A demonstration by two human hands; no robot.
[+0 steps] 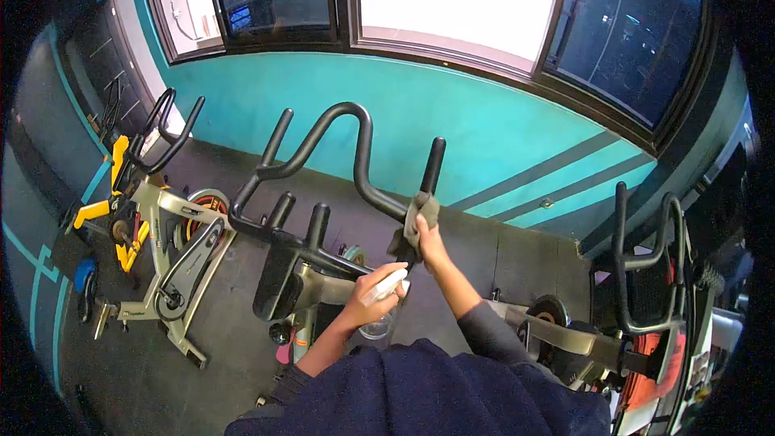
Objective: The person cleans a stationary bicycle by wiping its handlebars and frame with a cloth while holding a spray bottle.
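My left hand (367, 300) is closed around the neck of a spray bottle (387, 284). The bottle has a white trigger head, and its clear body shows below my fingers. My right hand (431, 244) grips a grey cloth (423, 216), which is wrapped around the right side of the black handlebar (361, 145) of an exercise bike. One bar end sticks up beyond the cloth. Below the handlebar, part of the bike's grey frame (323, 287) is visible; my arms and dark top hide the rest.
Another exercise bike (173, 274) stands to the left, near yellow equipment (121, 186). On the right is a further bike with black handlebars (646, 262). A teal wall (387, 85) with windows above it runs along the far side of the dark floor (218, 355).
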